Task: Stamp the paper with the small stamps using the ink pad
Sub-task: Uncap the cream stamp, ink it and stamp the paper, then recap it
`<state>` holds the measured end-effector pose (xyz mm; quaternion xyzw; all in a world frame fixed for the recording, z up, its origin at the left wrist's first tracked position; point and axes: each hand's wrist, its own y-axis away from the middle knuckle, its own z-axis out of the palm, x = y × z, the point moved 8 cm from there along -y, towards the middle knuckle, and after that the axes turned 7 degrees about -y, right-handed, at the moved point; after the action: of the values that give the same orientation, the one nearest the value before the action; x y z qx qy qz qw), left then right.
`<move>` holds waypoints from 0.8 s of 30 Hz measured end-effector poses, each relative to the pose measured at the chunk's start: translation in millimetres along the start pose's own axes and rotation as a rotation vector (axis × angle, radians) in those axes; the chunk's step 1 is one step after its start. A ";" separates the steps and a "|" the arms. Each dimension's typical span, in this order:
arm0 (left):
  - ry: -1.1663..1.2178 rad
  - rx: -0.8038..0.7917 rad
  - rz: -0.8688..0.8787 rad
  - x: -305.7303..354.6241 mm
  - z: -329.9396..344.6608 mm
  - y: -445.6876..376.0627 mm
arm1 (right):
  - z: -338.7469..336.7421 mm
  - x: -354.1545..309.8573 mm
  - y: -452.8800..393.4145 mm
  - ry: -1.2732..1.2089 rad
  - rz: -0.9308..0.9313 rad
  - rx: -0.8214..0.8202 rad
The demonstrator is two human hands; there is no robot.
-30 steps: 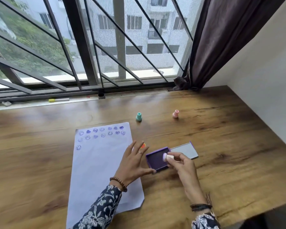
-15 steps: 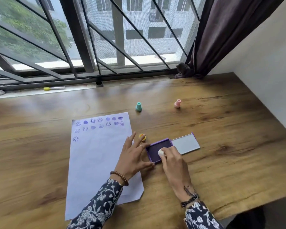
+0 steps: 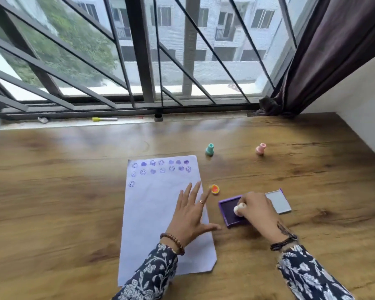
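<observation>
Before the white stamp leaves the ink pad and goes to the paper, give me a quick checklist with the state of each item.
1. White stamp gripped by right hand: ok.
2. Stamp face down on the purple ink pad: ok; whether the face is fully inked: cannot tell.
3. Paper held flat by left hand: ok.
4. Free space below the purple prints: ok.
5. Path to the paper: the orange stamp lies just off the paper's right edge, not ok if you swing wide.
6. Ink pad lid open, lying beside the pad: ok.

You face a wooden table beneath a barred window, daylight outside, dark curtain beside the white wall.
</observation>
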<state>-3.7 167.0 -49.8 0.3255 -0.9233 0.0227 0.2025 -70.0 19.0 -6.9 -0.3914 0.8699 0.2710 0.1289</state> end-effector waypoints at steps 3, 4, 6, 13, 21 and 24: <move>0.087 0.171 -0.100 -66.4 -33.5 28.1 | 7.5 -14.7 11.7 -0.365 0.045 0.032; 0.106 0.209 -0.147 -93.8 -44.6 37.7 | 18.2 -26.7 16.3 -0.521 0.052 0.008; 0.121 0.220 -0.265 -148.2 -63.5 52.1 | 44.2 -58.6 24.1 -0.793 0.060 -0.054; 0.012 -0.035 -0.305 -229.6 -82.5 37.9 | 97.6 -162.2 18.5 -0.857 -0.010 0.067; -0.072 -0.158 -0.268 -236.1 -65.2 30.6 | 107.4 -220.2 3.4 -0.328 -0.238 0.370; -0.061 -0.150 -0.251 -234.7 -66.5 30.3 | 114.3 -228.1 -1.5 -0.232 -0.272 0.367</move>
<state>167.5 341.3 -77.3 0.4227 -0.8803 -0.0818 0.1994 83.1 223.0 -1.7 -0.4413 0.8232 0.1317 0.3320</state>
